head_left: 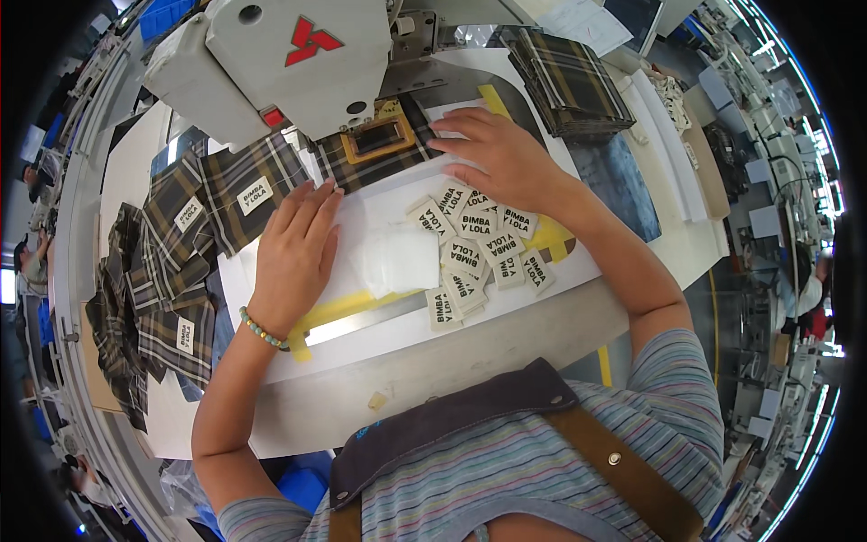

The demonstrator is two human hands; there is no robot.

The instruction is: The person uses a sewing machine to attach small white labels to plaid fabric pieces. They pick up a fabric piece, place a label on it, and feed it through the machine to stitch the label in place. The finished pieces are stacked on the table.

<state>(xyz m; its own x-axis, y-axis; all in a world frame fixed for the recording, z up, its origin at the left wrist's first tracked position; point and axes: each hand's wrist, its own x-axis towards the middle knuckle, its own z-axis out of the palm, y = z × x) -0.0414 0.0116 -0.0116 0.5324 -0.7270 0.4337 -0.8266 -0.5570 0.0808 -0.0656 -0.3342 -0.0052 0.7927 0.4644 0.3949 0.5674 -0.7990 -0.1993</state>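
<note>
A dark plaid fabric piece point(339, 165) lies under the sewing machine head point(289, 68), beneath a yellow clamp frame point(379, 140). My left hand point(298, 248) lies palm down, fingers stretched out, with its fingertips at the fabric's near left edge. At the fabric's right end, my right hand point(501, 154) is spread with its fingertips touching the edge. Below that hand is a loose heap of white printed labels point(476, 224). To the left, a plaid piece point(221, 172) bears a white label point(255, 195). Neither hand grips anything that I can see.
More labelled plaid pieces point(167, 294) hang in folds over the table's left side. A tall stack of plaid pieces point(573, 81) stands at the back right. Yellow tape point(348, 307) crosses the white work surface point(262, 298). A box point(700, 144) stands far right.
</note>
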